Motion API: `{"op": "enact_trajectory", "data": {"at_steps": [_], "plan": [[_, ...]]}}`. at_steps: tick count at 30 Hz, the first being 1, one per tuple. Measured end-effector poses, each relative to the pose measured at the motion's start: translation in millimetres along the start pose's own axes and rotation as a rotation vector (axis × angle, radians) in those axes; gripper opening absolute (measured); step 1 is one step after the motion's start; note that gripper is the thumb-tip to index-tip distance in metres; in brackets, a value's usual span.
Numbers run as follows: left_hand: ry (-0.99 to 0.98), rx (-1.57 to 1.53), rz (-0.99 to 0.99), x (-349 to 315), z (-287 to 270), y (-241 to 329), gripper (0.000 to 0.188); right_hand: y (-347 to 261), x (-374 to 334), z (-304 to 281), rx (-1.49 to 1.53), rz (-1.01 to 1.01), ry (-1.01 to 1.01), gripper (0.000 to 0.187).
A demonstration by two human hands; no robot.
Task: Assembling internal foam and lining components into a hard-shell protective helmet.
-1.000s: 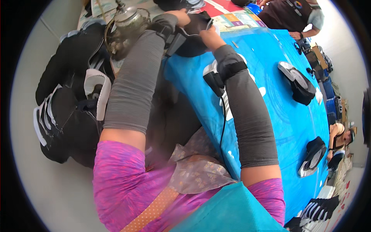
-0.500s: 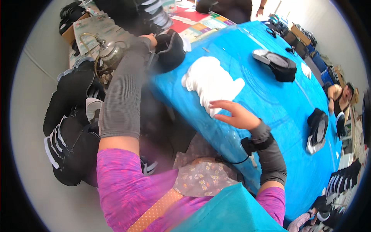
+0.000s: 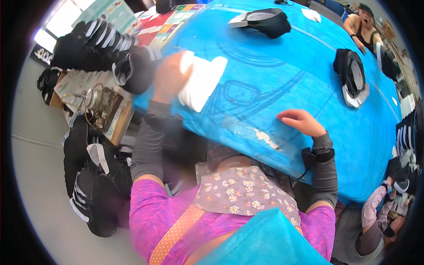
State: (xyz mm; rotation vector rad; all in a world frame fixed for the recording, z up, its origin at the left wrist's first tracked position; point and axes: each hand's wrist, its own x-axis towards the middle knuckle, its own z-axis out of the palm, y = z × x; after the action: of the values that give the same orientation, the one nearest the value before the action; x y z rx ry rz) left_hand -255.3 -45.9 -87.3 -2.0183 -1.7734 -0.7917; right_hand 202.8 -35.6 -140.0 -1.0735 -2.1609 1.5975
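Observation:
My left hand (image 3: 170, 78) is smeared by motion at the left edge of a stack of white flat pieces (image 3: 204, 79) on the blue-covered table; its fingers do not show clearly. Just left of it sits a black cap-like piece (image 3: 137, 70) with a pale rim. My right hand (image 3: 304, 123) hovers over the near part of the table, holding nothing, its fingers loosely stretched and the thumb a little apart. Farther off lie two black cap-like pieces with grey brims, one black cap (image 3: 265, 22) at the back and another cap (image 3: 352, 76) on the right.
A long nested stack of black caps (image 3: 88, 44) stands at the far left. A metal device with a curved tube (image 3: 100, 104) rests on a side table. More black pieces (image 3: 99, 185) are piled at my left. One person (image 3: 363, 26) sits across, another (image 3: 371, 229) at lower right.
My left hand has left the black cap at the far left and come to the white stack. My right hand has moved away from that stack. The view has turned.

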Motion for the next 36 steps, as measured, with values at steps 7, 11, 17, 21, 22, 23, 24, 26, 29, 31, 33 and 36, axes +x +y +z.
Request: {"op": "enact_trajectory", "data": {"at_steps": [7,11,17,21,22,23,24,26,29,31,33,36], "plan": [[-0.427,0.211,-0.044,20,97,52,0.071,58,15,1,0.105,-0.037,0.351,0.022],[0.113,0.128,0.167,2,123,39,0.031,57,17,10,0.155,-0.138,0.327,0.025],[-0.201,-0.518,-0.138,20,84,97,0.032,32,1,4,-0.242,-0.259,0.558,0.046],[-0.827,-1.256,-0.273,16,57,175,0.042,12,-2,4,-0.33,-0.484,0.683,0.056],[-0.929,-1.302,-0.313,15,60,187,0.043,13,-1,5,-0.338,-0.482,0.683,0.056],[-1.039,-1.347,-0.346,16,62,196,0.044,19,1,6,-0.37,-0.559,0.686,0.05],[-1.043,-1.355,-0.332,17,66,198,0.044,24,2,6,-0.404,-0.636,0.689,0.044],[-1.18,-1.356,-0.266,19,76,195,0.05,31,3,2,-0.376,-0.633,0.758,0.035],[-1.132,-1.703,-0.35,19,86,194,0.069,39,3,-1,-0.17,-0.509,0.793,0.019],[-1.063,-1.75,-0.222,17,94,193,0.087,44,4,-3,0.001,-0.383,0.761,0.013],[-0.856,-2.238,-0.187,15,88,195,0.09,46,8,0,0.447,-0.325,0.652,0.014],[-0.701,-2.167,-0.177,3,97,203,0.065,49,9,-6,0.457,-0.26,0.588,0.022]]}}
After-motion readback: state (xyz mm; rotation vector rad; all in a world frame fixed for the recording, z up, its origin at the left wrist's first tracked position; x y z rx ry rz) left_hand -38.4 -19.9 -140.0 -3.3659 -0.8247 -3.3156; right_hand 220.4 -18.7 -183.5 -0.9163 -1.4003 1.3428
